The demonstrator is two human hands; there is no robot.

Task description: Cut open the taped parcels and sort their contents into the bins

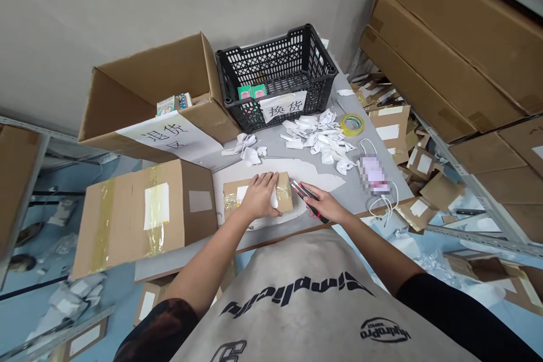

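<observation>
A small taped cardboard parcel [231,195] lies on the grey table [352,192] right in front of me. My left hand [259,197] rests flat on top of it, fingers stretched out and pressing it down. My right hand [324,203] is closed round a red and black utility knife [302,191], whose tip points at the parcel's right end.
A black plastic crate [278,73] with a paper label stands at the back, an open brown box [156,99] to its left. A sealed carton [139,215] sits left of the parcel. Torn white labels [318,138], a tape roll [353,123] and stacked cartons [445,51] lie to the right.
</observation>
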